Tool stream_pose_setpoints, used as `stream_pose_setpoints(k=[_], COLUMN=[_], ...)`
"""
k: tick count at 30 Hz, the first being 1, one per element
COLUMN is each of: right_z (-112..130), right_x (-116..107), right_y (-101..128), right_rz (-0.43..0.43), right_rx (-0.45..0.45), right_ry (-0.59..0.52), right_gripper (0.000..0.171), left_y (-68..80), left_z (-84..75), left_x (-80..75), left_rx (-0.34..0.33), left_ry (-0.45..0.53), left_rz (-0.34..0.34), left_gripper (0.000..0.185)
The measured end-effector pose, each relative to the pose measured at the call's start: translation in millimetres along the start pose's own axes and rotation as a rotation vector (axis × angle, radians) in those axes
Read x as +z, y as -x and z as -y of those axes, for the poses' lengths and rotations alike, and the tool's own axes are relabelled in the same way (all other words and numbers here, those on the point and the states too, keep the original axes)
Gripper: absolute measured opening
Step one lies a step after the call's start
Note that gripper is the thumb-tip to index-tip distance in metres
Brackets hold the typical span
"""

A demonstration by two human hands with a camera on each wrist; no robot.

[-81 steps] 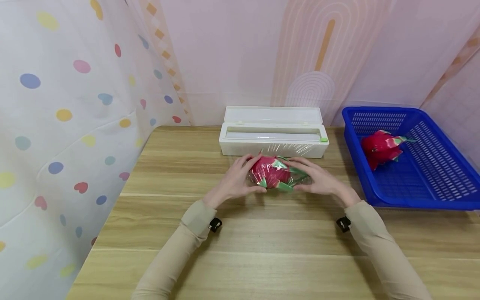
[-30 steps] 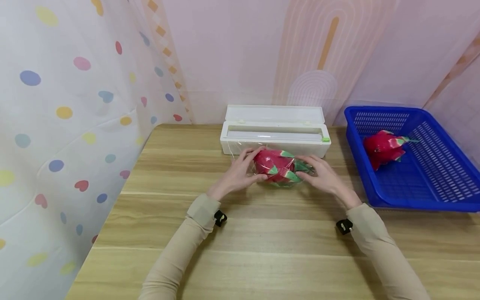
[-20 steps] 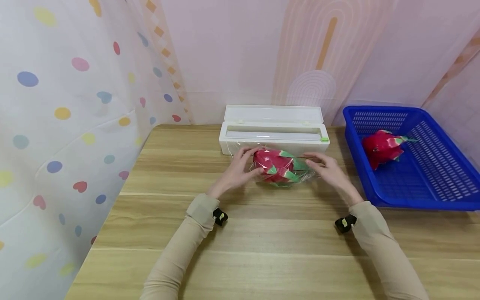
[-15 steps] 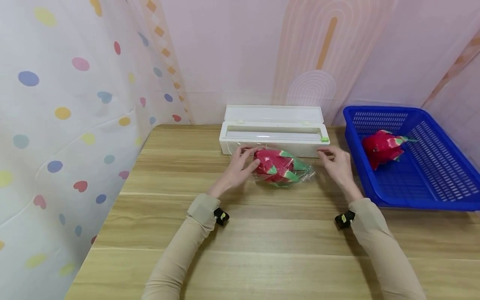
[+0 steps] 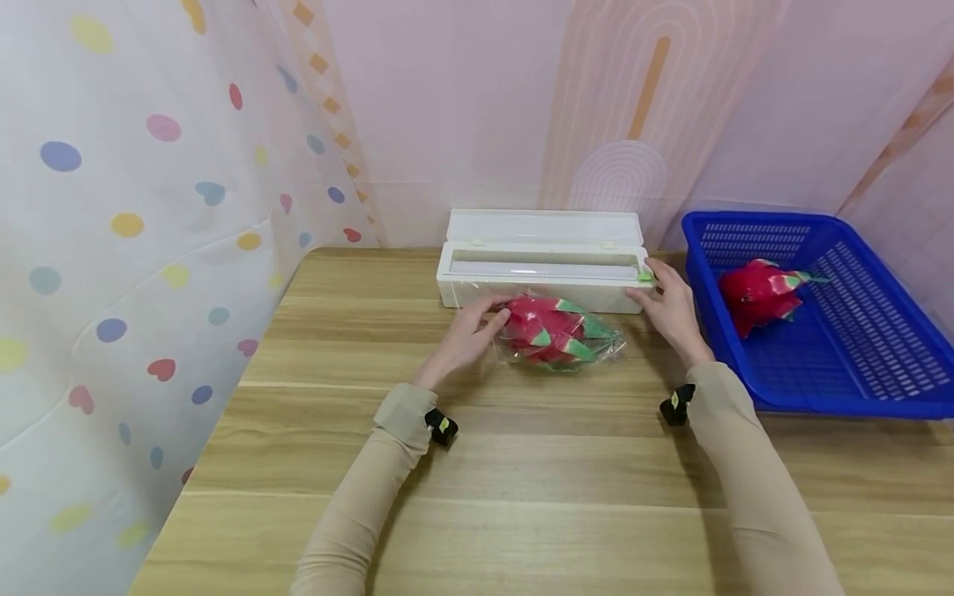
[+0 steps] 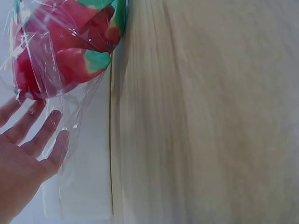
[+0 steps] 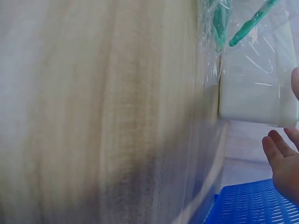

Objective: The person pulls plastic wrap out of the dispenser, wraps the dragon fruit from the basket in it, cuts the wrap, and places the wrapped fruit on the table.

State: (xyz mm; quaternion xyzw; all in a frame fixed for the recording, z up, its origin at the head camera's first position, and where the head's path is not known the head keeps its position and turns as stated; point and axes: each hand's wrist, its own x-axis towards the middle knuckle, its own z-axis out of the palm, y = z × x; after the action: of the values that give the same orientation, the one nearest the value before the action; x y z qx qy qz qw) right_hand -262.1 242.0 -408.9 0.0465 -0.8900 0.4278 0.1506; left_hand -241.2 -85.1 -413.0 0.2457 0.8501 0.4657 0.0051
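Note:
A red dragon fruit (image 5: 546, 324) with green-tipped scales lies inside clear cling film (image 5: 609, 346) on the table, just in front of a white cling film dispenser (image 5: 607, 298). My left hand (image 5: 464, 338) touches the wrapped fruit's left end with relaxed, spread fingers; the left wrist view shows the fingertips against the film (image 6: 70, 109). My right hand (image 5: 671, 308) is at the dispenser's right end, thumb at the front and fingers around the green slider (image 5: 645, 277). Whether it presses the slider is hidden. In the right wrist view, some fingers (image 7: 275, 147) are apart from the dispenser.
The dispenser's lid (image 5: 544, 225) stands raised, with the roll (image 5: 544, 270) visible inside. A blue basket (image 5: 842, 406) at the right holds another dragon fruit (image 5: 756, 291). Film stretches from the dispenser's front to the wrapped fruit. Curtains hang behind the wooden table (image 5: 522, 513).
The fruit was turned between both hands. Then my right hand let go of its green end and moved right and back to the dispenser's slider end. The left hand stayed at the fruit.

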Motion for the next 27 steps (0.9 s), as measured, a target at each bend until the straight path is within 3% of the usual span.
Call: stream_pose_setpoints(k=[5, 10, 14, 17, 20, 23, 27], right_z=[-2.0, -5.6, -8.6, -11.4, -13.9, -14.4, -13.3], right_x=[1.1, 2.1, 1.7, 2.0, 2.9, 3.8, 2.6], right_y=[-2.9, -3.2, -1.3, -1.2, -1.9, -2.1, 0.2], right_rz=[-0.021, -0.028, -0.043, -0.044, -0.034, -0.033, -0.057], right_rx=[0.013, -0.004, 0.001, 0.011, 0.017, 0.008, -0.013], right_ry=[-0.039, -0.043, -0.063, -0.078, -0.091, -0.105, -0.147], right_gripper=[0.055, 0.05, 0.049, 0.049, 0.049, 0.049, 0.05], left_y=[-3.5, -12.5, -29.1, -45.0, -61.1, -76.4, -94.7], left_z=[4.6, -5.3, -31.0, -58.5, -83.6, -100.4, -111.3], left_x=[-3.5, -9.1, -9.6, -7.6, -5.6, -3.6, 5.3], left_rx=[0.009, 0.02, 0.099, 0.201, 0.272, 0.268, 0.254], left_ry=[0.029, -0.036, -0.261, -0.488, -0.641, -0.741, -0.811], left_rz=[-0.035, -0.052, -0.024, 0.042, 0.102, 0.147, 0.217], left_gripper=[0.034, 0.037, 0.039, 0.037, 0.032, 0.03, 0.031])
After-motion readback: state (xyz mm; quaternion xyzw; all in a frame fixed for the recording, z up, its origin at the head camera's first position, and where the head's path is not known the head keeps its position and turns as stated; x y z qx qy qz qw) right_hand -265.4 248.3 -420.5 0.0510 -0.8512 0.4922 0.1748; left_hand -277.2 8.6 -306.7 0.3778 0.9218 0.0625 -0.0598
